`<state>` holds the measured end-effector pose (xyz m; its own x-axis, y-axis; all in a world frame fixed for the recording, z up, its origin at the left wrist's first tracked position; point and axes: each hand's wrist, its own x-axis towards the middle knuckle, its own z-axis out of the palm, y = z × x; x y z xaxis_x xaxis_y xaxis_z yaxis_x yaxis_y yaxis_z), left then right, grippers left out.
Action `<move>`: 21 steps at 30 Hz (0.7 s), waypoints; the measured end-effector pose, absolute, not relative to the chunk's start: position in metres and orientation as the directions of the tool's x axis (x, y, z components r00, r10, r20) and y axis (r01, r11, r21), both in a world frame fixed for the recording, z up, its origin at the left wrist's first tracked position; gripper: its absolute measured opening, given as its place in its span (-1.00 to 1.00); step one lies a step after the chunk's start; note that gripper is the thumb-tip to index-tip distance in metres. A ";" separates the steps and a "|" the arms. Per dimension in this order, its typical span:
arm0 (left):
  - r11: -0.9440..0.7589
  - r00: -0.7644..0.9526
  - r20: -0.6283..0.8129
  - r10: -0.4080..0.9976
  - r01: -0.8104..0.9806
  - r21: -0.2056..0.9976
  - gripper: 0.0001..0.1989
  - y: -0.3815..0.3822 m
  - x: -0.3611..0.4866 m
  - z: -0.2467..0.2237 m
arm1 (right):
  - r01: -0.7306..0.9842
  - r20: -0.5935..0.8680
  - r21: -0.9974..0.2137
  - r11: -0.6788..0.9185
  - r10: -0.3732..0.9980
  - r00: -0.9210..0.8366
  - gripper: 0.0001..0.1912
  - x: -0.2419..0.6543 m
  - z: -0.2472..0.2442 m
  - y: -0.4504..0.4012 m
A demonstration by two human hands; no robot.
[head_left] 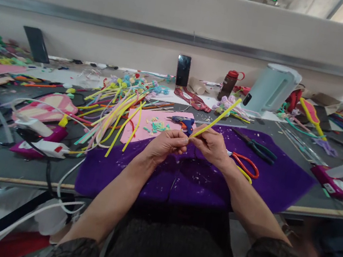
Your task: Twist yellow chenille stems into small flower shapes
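A yellow fuzzy pipe cleaner [221, 116] slants up and to the right from between my fingertips. My left hand [169, 144] pinches its lower end. My right hand [210, 145] grips it just beside the left, and the fingertips of both hands nearly meet. Beneath them spreads a purple cloth [268, 180]. Behind my hands a blue glue gun [187, 123] lies on a pink sheet [129, 135], with small cut pieces [158, 126] in green and yellow near it. Red-handled scissors [247, 165] rest by my right wrist, partly hidden by it.
Dark-handled pliers [256, 146] lie on the cloth's right. Bundled pipe cleaners [118, 113] spread at left. A phone [183, 70], a bottle [230, 85] and a pale blue kettle [271, 90] stand at the back. Magenta power strips [39, 141] with cables sit at the left front.
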<state>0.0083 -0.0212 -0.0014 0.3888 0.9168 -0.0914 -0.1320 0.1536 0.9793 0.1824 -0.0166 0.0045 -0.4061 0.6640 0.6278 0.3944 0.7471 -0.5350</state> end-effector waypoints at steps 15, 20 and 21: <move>-0.453 0.102 0.471 0.876 0.505 0.735 -0.74 -0.028 0.018 -0.008 | 0.245 0.326 -0.905 0.349 0.937 -0.129 -0.71 0.169 -0.009 -0.012; -0.069 0.194 0.045 0.980 0.119 0.991 -0.54 -0.021 0.010 0.000 | 0.251 0.289 -0.910 0.330 0.939 -0.186 -0.69 0.177 -0.007 -0.006; -0.020 0.212 0.000 0.977 0.091 0.996 -0.54 -0.020 0.009 0.001 | 0.262 0.289 -0.905 0.335 0.936 -0.200 -0.69 0.178 -0.007 -0.006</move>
<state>0.0088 -0.0198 0.0005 0.2116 0.9774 0.0001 0.0906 -0.0197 0.9957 0.1776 -0.0060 -0.0074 -0.2004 0.9362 0.2888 0.2625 0.3353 -0.9048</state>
